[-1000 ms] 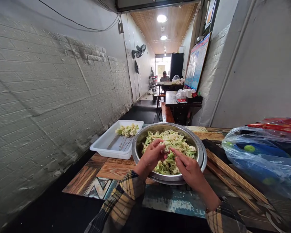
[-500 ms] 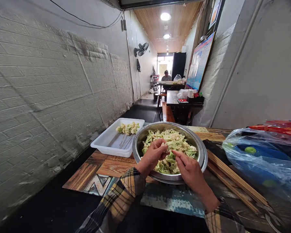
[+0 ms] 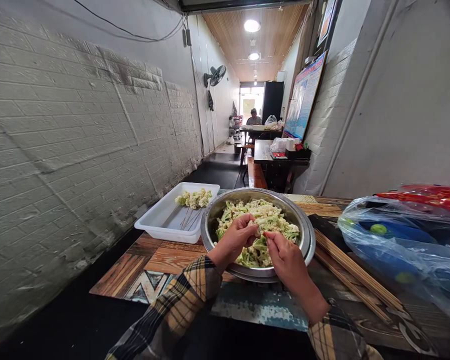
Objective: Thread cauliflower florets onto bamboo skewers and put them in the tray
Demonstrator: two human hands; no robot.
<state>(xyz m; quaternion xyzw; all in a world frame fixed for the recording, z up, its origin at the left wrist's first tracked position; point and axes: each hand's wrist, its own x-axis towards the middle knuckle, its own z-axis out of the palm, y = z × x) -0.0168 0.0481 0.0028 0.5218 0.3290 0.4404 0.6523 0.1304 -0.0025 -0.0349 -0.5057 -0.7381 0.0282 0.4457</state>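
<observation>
Both of my hands are over a steel bowl [image 3: 307,235] heaped with cut cauliflower [image 3: 260,212]. My left hand [image 3: 237,237] is closed, with a small pale cauliflower floret pinched at its fingertips. Close by on the right, my right hand [image 3: 285,252] is also closed, its thumb and fingertips pressed together. What it pinches, if anything, is too small and hidden to make out. Left of the bowl, a white plastic tray [image 3: 159,227] holds several skewers threaded with cauliflower [image 3: 195,198], their thin sticks pointing toward me.
A bundle of bamboo skewers [image 3: 360,270] lies right of the bowl on the patterned wooden table [image 3: 172,257]. Beyond it sits a clear plastic bag [image 3: 397,250] with blue and green contents, plus a red package [image 3: 427,196]. Farther back, a person [image 3: 254,117] sits behind another table.
The whole view has shifted slightly, so the table and bowl appear a little farther left. My hands stay pinched together over the bowl with only slight finger movement.
</observation>
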